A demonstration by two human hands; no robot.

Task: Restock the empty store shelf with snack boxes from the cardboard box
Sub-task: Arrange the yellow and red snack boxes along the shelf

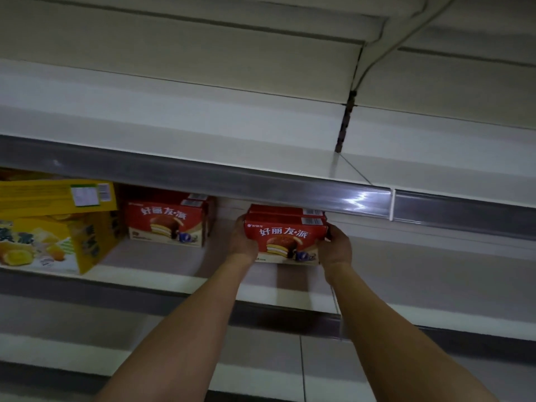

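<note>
Two red snack boxes (285, 237) with a chocolate pie picture stand one behind the other on the middle shelf (162, 265). My left hand (243, 238) grips their left end and my right hand (336, 243) grips their right end, fingers curled round the sides. A second group of red snack boxes (166, 223) stands on the same shelf further left, apart from the held pair. The cardboard box is not in view.
Yellow cake boxes (55, 233) fill the shelf's left end, one lying on top of another. The shelf above (261, 152) hangs low over the boxes with a grey price rail (203, 177). Bare white shelf extends to the right of my hands.
</note>
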